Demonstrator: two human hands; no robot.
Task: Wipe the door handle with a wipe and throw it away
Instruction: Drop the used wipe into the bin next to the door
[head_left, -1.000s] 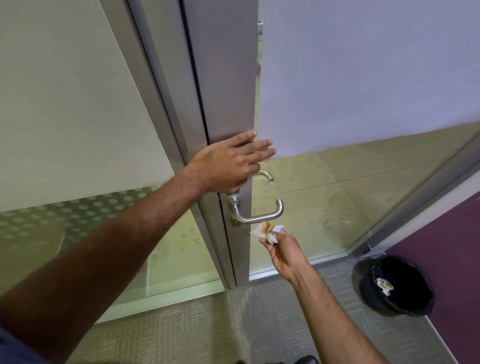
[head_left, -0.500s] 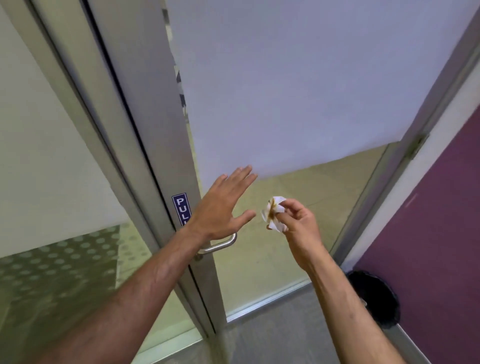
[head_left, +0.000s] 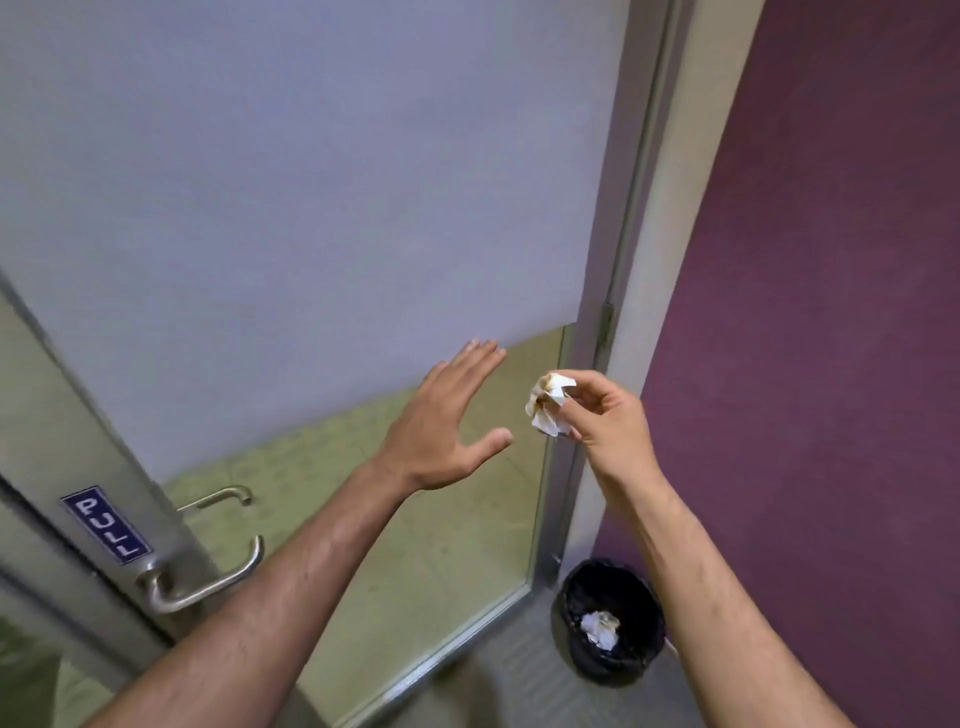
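Observation:
A crumpled white wipe (head_left: 550, 405) with brownish stains is pinched in the fingertips of my right hand (head_left: 605, 421), held in the air in front of the door's right edge. My left hand (head_left: 447, 421) hovers open beside it, fingers spread, touching nothing. The silver lever door handle (head_left: 208, 579) sits at the lower left on the metal door stile, below a blue PULL sign (head_left: 106, 525); both hands are well away from it. A black bin (head_left: 610, 621) stands on the floor below my right hand, with crumpled paper (head_left: 600, 629) inside.
The glass door (head_left: 311, 208) has a frosted upper panel and a clear lower part showing a tiled floor behind. A purple wall (head_left: 831, 312) fills the right side. Grey carpet (head_left: 509, 691) lies in front of the door.
Both hands have left the handle; my right hand lifted the wipe up and to the right, above the bin. My view swung right, so the handle now sits at lower left.

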